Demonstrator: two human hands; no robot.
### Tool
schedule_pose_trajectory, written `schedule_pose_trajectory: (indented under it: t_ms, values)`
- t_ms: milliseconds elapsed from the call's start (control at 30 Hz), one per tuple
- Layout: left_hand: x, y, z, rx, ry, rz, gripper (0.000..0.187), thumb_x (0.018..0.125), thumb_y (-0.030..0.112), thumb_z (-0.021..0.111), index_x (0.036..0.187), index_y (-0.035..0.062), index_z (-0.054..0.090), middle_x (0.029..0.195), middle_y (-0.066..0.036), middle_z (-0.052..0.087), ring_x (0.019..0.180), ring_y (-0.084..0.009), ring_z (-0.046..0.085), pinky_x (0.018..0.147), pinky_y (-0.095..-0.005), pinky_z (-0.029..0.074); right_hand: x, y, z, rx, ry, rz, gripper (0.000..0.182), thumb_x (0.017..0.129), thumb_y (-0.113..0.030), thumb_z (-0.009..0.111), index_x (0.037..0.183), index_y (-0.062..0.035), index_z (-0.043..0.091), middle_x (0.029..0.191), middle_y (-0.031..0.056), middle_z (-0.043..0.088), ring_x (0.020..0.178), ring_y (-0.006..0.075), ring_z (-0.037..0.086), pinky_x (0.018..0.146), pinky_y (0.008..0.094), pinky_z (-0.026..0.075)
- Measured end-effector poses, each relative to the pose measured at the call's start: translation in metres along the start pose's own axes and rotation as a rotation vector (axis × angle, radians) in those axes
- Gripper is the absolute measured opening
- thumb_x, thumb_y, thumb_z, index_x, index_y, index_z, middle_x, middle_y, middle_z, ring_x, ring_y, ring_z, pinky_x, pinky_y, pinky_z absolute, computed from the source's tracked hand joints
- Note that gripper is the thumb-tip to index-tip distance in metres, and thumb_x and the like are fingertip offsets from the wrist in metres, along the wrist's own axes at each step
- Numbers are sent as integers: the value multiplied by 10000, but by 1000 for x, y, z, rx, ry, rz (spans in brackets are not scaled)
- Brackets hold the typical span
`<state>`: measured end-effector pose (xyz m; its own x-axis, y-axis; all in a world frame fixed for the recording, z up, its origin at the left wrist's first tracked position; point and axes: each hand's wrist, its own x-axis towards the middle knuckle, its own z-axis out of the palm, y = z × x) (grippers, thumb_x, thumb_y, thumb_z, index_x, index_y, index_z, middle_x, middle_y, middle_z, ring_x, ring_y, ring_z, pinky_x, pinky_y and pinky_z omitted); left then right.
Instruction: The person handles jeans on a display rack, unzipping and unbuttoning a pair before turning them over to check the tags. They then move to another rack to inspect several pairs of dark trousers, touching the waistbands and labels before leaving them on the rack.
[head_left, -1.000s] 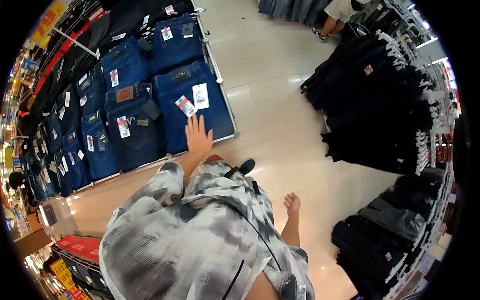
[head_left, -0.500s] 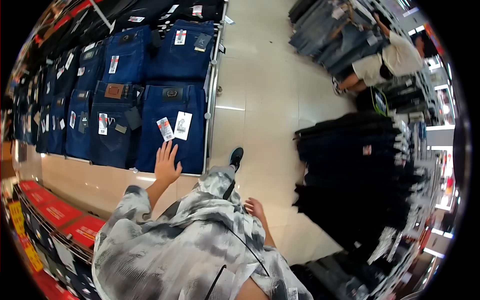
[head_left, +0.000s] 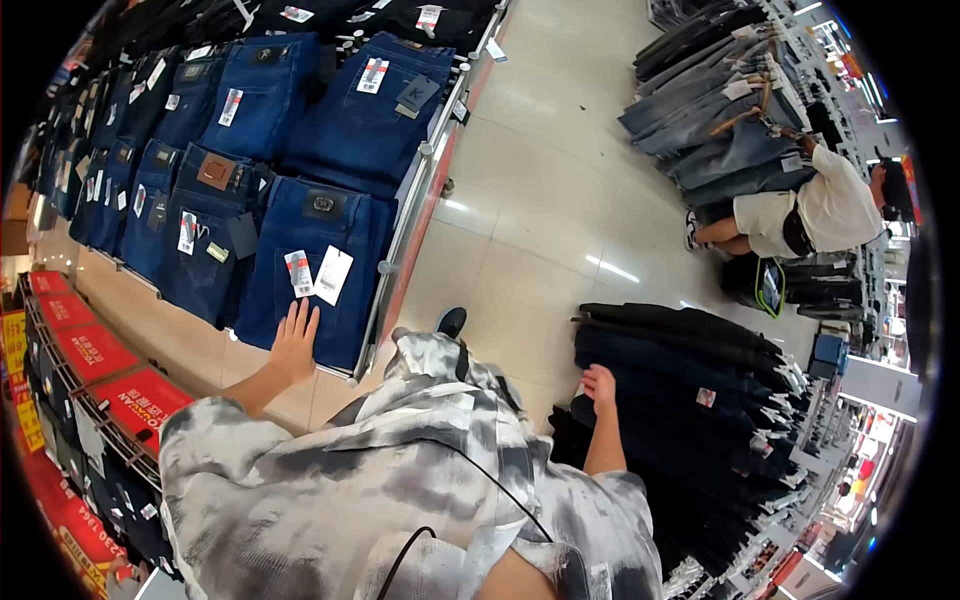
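My left hand (head_left: 294,342) lies flat with its fingers stretched out on the front edge of a folded pair of blue jeans (head_left: 348,238). Its fingertips are just below a red-and-white price tag (head_left: 299,273), and a plain white tag (head_left: 332,275) lies beside that. A dark label patch (head_left: 323,204) is sewn at the waistband. On the other side, my right hand (head_left: 600,388) is raised with loosely bent fingers and holds nothing. It is nearest to the dark trousers (head_left: 680,352) on the rack and overlaps their edge in this view.
More folded jeans (head_left: 262,95) fill the display table, whose metal rail (head_left: 408,205) borders the tiled aisle (head_left: 520,190). A person (head_left: 800,210) stands at grey hanging jeans (head_left: 690,120), with a dark, green-edged basket (head_left: 757,285) close by. Red signs (head_left: 97,347) line the lower left.
My right hand has risen and moved right, away from my body toward the hanging trousers. My left hand stays on the jeans. The view has turned, and the person appears lower and farther right.
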<state>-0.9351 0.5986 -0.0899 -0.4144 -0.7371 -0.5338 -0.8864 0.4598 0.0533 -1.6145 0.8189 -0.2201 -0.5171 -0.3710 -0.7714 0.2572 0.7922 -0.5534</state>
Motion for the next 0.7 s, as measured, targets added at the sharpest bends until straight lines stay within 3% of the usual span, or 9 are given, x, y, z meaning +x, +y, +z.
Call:
schedule_pose_trajectory:
  t_ms: [100, 133, 167, 200, 267, 333, 500, 600, 700]
  values:
    - [24, 11, -28, -135, -367, -143, 931, 842, 442, 666, 1522, -20, 228, 1573, -289, 212, 1410, -469, 314, 1147, -482, 309, 5, -46, 18, 91, -28, -118, 362, 938, -253, 517, 1260, -103, 587, 1075, 57, 683, 878, 160, 648, 727, 316, 502]
    - [41, 28, -93, -255, -639, -170, 807, 911, 512, 561, 1496, 5, 334, 1540, -260, 323, 1384, -419, 390, 1142, -430, 333, 7, -54, 26, 114, -68, -147, 365, 946, -262, 516, 1266, -102, 585, 1086, 59, 683, 896, 161, 646, 748, 316, 503]
    - [64, 28, -112, -358, -622, -31, 741, 940, 519, 510, 1471, 17, 387, 1511, -242, 379, 1373, -389, 418, 1132, -417, 351, 10, -58, 37, 124, -87, -134, 356, 950, -264, 512, 1256, -99, 590, 1085, 57, 682, 900, 163, 647, 748, 319, 507]
    - [83, 27, -126, -459, -600, 112, 689, 970, 526, 459, 1445, 29, 440, 1483, -224, 436, 1361, -358, 445, 1122, -403, 368, 17, -55, 46, 131, -149, -112, 377, 949, -270, 513, 1282, -100, 567, 1107, 62, 675, 930, 182, 652, 770, 328, 510]
    - [125, 35, -148, -743, -165, 199, 567, 999, 436, 477, 1378, 16, 509, 1420, -207, 512, 1325, -338, 487, 1105, -384, 383, 27, -46, 59, 83, -261, -4, 418, 944, -295, 518, 1318, -108, 533, 1140, 59, 667, 985, 208, 648, 813, 367, 510]
    - [170, 55, -196, -994, 80, 132, 455, 996, 270, 541, 1364, 2, 517, 1409, -181, 529, 1296, -305, 509, 1103, -377, 372, 50, -26, 59, -66, -366, 108, 426, 916, -358, 562, 1289, -152, 557, 1170, 60, 651, 1044, 227, 618, 812, 399, 489]
    - [302, 37, -171, -468, 806, -214, 540, 927, 254, 603, 1386, -3, 482, 1437, -244, 472, 1337, -394, 433, 1120, -418, 350, 110, -31, 6, -87, -260, 252, 417, 922, -383, 573, 1261, -141, 578, 1154, 53, 649, 1020, 234, 612, 810, 421, 486]
    - [349, 27, -126, -310, 641, -516, 673, 967, 419, 513, 1499, 41, 350, 1541, -251, 327, 1404, -426, 333, 1153, -483, 283, 154, -63, -42, 7, -287, 311, 374, 935, -336, 566, 1236, -113, 576, 1112, 59, 661, 939, 234, 634, 783, 410, 513]
    - [358, 62, -118, -243, 389, -734, 851, 959, 560, 442, 1575, 68, 122, 1627, -224, 104, 1507, -384, 86, 1188, -552, 120, 174, -126, -71, 85, -80, 230, 369, 941, -321, 564, 1254, -127, 586, 1105, 71, 676, 910, 202, 641, 745, 367, 520]
